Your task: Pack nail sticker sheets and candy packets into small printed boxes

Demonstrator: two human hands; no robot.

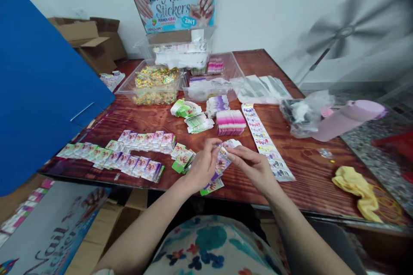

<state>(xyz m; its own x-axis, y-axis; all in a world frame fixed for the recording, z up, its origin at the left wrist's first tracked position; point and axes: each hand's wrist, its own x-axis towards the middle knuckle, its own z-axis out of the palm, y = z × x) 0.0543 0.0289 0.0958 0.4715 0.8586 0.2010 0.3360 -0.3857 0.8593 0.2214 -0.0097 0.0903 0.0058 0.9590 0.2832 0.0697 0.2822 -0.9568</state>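
My left hand [202,166] is closed, thumb and fingers pinching a small purple printed packet [222,164] above the table's front edge. My right hand [251,164] pinches the upper right part of that packet with thumb and fingertips; what lies under the fingertips is partly hidden. Below the hands lie green and purple packets [213,187]. To the left are green packets [183,159] and overlapping rows of purple and green packets [142,165]. Just beyond my hands stand a pink card stack [231,122], a purple stack [217,105] and green cards [196,121]. A sticker strip [264,144] lies right of my right hand.
Behind are a clear tub of small yellow candies [155,81], another clear tub [234,66] and a Nail Stickers box [174,0]. At right lie plastic bags [264,89], a pink bottle [350,119] and yellow cloth [355,189]. A blue panel [41,81] borders the left.
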